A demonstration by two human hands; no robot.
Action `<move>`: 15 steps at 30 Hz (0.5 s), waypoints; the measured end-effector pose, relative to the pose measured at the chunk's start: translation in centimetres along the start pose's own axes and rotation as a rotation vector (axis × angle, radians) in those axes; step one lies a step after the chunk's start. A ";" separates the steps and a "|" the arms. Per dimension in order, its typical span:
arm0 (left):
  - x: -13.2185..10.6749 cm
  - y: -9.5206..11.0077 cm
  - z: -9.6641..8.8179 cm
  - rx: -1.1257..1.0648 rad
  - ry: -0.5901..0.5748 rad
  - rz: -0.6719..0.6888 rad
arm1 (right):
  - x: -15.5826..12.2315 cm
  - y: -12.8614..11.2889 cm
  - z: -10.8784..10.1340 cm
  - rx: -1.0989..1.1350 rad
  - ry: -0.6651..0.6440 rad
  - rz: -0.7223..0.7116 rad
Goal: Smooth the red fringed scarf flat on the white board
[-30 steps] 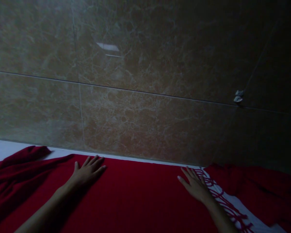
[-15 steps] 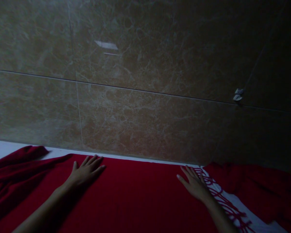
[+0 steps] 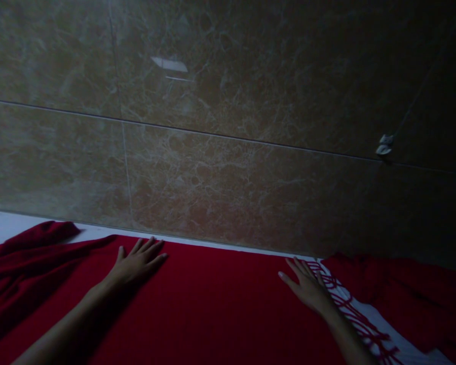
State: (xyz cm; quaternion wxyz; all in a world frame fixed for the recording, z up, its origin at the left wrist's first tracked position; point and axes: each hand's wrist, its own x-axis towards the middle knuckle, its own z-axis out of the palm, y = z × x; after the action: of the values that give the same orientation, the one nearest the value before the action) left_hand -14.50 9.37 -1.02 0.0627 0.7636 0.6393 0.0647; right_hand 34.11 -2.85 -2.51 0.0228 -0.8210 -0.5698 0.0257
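A red fringed cloth (image 3: 228, 304), perhaps a scarf or shawl, lies spread flat across the lower middle of the head view. My left hand (image 3: 137, 262) rests on it near its far edge, fingers spread. Close to the fringed end, my right hand (image 3: 307, 286) lies on the cloth with its fingers apart. Red tassels (image 3: 359, 319) run along the cloth's right side, just beyond that hand. Toward the left, the fabric is bunched into folds (image 3: 19, 274). Neither hand grips anything.
Under the cloth is a white surface (image 3: 0, 223), bordered by a brown marbled tile wall (image 3: 213, 167). Another heap of red fabric (image 3: 406, 299) lies at the right. A small pale fitting (image 3: 384, 145) sits on the wall at a tile joint.
The view has shifted slightly, so the wall appears a little higher and further right. Both hands stay spread on the cloth in nearly the same places.
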 end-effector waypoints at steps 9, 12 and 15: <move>0.0 -0.2 0.3 0.017 0.020 0.031 | 0.0 -0.2 0.1 -0.019 0.014 -0.005; 0.3 -0.2 0.5 0.051 0.001 0.021 | -0.4 -0.4 -0.1 -0.015 0.005 -0.002; 0.6 -0.5 0.9 0.061 -0.008 0.027 | -1.2 -0.5 -0.5 -0.015 -0.012 0.009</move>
State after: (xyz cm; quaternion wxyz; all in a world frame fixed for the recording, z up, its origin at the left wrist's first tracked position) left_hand -14.72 10.04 -2.02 0.0410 0.7741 0.6303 0.0430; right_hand 33.26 -3.84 -1.97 0.0130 -0.8237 -0.5663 0.0265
